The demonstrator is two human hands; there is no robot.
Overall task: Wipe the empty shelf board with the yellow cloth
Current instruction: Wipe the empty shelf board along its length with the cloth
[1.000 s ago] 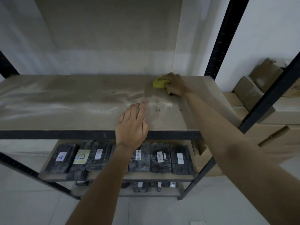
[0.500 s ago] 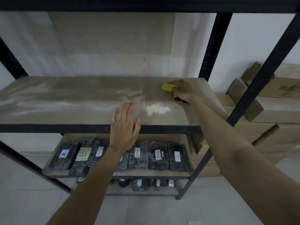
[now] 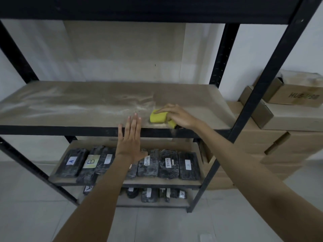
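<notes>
A wide brown shelf board (image 3: 73,105) sits in a black metal rack (image 3: 260,95). The board is dusty, with pale streaks across its left and middle parts.

The right hand (image 3: 178,116) holds a small folded yellow cloth (image 3: 158,117) down on the board, close to the front edge and a bit right of the middle. The fingers lie over the top of the cloth and curl around it. One end of the cloth sticks out under the palm, right at the front edge.

The left hand (image 3: 130,138) is flat and wide, with its fingers straight and close together. It holds nothing. Its fingertips reach up over the black front bar of the board, just left of the cloth. I cannot tell if they touch the board.

Lower down there is a second brown shelf (image 3: 153,181). A row of dark wrapped packs (image 3: 167,165) lies on it, side by side. They have small white labels, and some show the letters A and B. More dark packs lie on the shelf under that one.

To the right of the rack, brown cardboard boxes (image 3: 286,119) are piled up by the white wall (image 3: 253,55). The floor (image 3: 26,198) has pale grey tiles.
</notes>
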